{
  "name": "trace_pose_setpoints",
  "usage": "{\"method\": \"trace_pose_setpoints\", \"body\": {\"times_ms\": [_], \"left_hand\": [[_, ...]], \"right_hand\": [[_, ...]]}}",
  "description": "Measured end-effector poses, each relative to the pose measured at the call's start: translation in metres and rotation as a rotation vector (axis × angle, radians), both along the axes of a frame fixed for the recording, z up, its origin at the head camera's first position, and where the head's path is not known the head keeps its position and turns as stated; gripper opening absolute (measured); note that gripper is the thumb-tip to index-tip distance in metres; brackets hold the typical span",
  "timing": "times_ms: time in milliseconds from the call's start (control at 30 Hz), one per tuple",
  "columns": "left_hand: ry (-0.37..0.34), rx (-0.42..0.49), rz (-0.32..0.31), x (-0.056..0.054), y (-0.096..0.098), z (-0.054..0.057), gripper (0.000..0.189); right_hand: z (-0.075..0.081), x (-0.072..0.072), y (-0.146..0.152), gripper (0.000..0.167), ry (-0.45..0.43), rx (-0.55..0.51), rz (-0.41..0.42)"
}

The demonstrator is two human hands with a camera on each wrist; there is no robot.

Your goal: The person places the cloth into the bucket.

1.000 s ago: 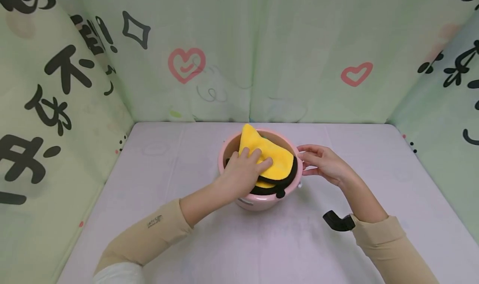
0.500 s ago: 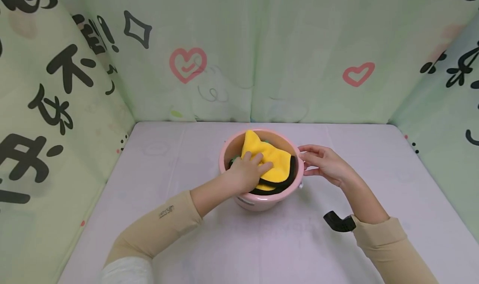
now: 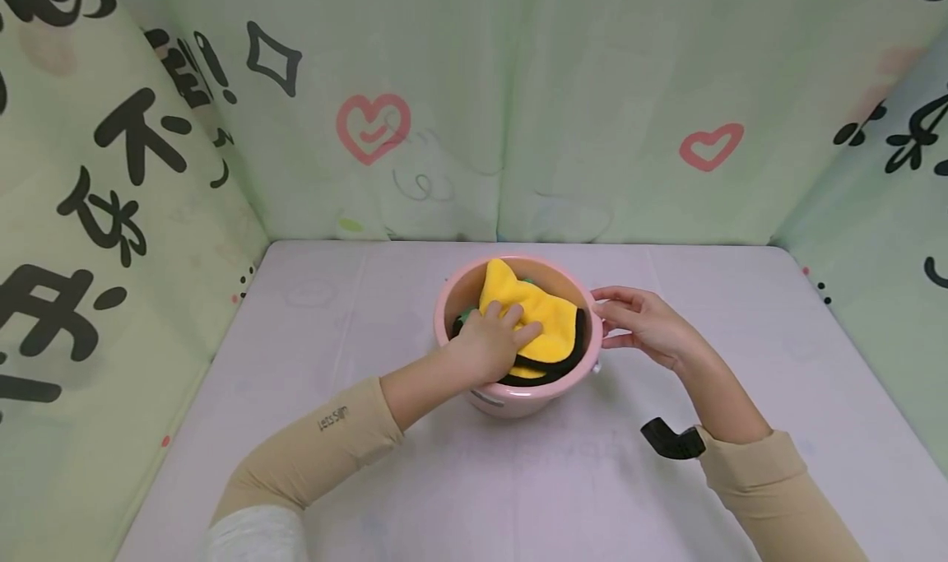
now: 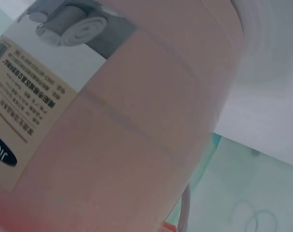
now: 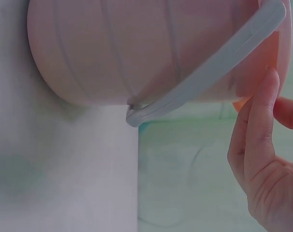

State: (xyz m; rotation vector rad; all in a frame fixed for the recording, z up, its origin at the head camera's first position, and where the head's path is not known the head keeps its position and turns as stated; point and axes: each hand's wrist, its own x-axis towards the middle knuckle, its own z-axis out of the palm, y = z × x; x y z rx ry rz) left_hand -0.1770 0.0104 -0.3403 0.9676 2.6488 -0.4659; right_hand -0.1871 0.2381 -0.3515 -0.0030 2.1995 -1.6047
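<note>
A pink bucket (image 3: 494, 404) stands upright near the back of the table. Inside it lies a soft yellow fabric item with black edging (image 3: 551, 319), with one pointed corner up and folds under it. My left hand (image 3: 489, 344) reaches over the near left rim and presses on the fabric, fingers spread; the left wrist view holds the bucket's outside wall (image 4: 137, 106), not the hand. At the right rim, my right hand (image 3: 644, 323) holds the bucket's edge between thumb and fingertips. In the right wrist view its thumb (image 5: 262, 111) lies against the outside just below the rim.
A grey carrying handle (image 5: 209, 67) hangs along the bucket's side. A printed label (image 4: 35, 96) is on its wall. Green bits (image 3: 465, 318) show beside the fabric. A pale cloth (image 3: 355, 299) covers the table, and printed green curtains (image 3: 592, 93) enclose the back and sides.
My left hand has moved slightly right and pushed the yellow fabric lower into the bucket; its pointed corner dropped and green bits came into view. My right hand stays at the rim.
</note>
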Motion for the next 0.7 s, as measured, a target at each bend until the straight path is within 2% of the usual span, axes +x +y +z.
{"method": "trace_pose_setpoints", "body": {"times_ms": [200, 400, 500, 600, 700], "left_hand": [[-0.034, 0.014, 0.000, -0.001, -0.003, 0.005, 0.051], [-0.160, 0.089, 0.001, -0.005, -0.014, 0.019, 0.058], [-0.208, 0.133, -0.023, -0.009, -0.025, 0.028, 0.062], [-0.227, 0.187, -0.017, -0.015, -0.039, 0.041, 0.065], [-0.214, 0.261, 0.048, -0.024, -0.057, 0.055, 0.065]], "right_hand": [[0.002, -0.002, 0.001, 0.054, 0.005, 0.026, 0.024], [0.009, -0.006, 0.004, 0.052, 0.029, 0.114, 0.107], [0.015, -0.007, 0.006, 0.049, 0.090, 0.228, 0.170], [0.026, -0.009, 0.007, 0.045, 0.180, 0.394, 0.226], [0.045, -0.011, 0.011, 0.044, 0.282, 0.568, 0.231]]}}
